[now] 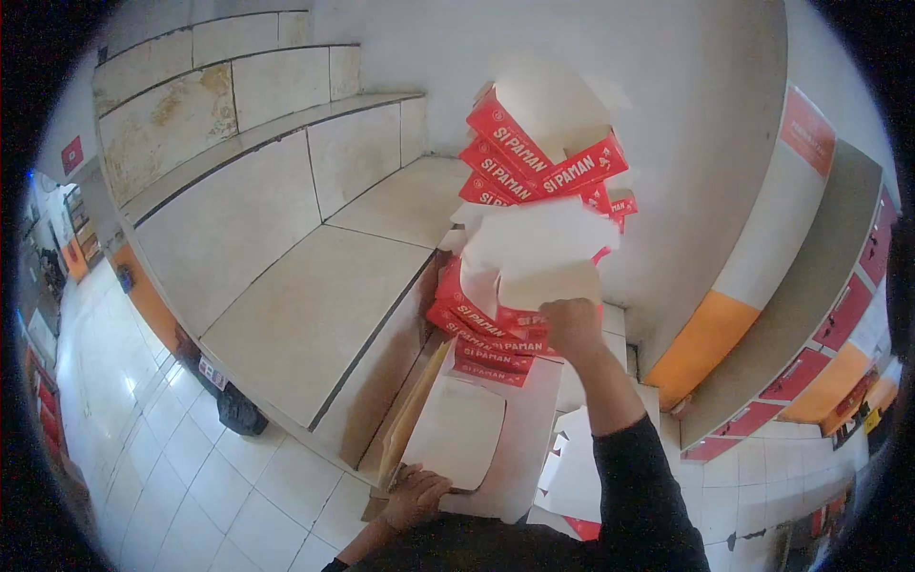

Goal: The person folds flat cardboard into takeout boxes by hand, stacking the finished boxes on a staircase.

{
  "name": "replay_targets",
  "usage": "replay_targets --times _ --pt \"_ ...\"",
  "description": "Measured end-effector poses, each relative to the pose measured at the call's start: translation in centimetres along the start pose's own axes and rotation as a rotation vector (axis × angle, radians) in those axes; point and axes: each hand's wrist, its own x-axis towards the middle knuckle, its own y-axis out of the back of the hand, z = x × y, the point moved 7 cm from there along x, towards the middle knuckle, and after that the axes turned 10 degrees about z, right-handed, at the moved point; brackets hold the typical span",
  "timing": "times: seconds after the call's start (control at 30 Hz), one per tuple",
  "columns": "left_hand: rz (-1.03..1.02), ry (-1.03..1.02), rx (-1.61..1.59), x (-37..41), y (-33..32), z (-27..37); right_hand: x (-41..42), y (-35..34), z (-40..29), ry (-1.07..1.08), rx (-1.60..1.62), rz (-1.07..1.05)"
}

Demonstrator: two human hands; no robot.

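My right hand (572, 325), fingers curled, is at the front wall of the top red-and-white cardboard food box (547, 289) on the nearer stack; whether it grips the box is hidden. Under it lie several more red boxes (490, 357), fanned at angles. Behind them rises a second stack of open red boxes (543, 157), with a white lid flap (543, 229) in front. My left hand (422, 493) rests at the near left corner of a white paper or card sheet (457, 429), beside an upright brown cardboard panel (414, 407). Whether it holds either is unclear.
Tiled steps (271, 293) climb on the left beside a wall. Flat white cardboard blanks (572, 465) lie below my right forearm. A dark bag (239, 411) sits on the tiled floor at the left. Red-fronted lockers (793, 375) stand at the right beyond an orange-and-white wall edge.
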Motion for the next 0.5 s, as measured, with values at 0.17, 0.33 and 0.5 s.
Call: replay_targets --times 0.17,0.33,0.5 --pt "-0.045 -0.003 0.026 0.3 0.5 0.4 -4.9 9.6 0.9 -0.078 0.585 0.331" --pt "-0.214 0.008 0.028 -0.8 -1.4 -0.2 -11.0 6.9 -6.1 0.826 1.817 -0.221" --pt "-0.161 -0.009 0.068 -0.8 -0.6 0.0 -12.5 -1.2 -12.3 0.772 1.406 -0.244"
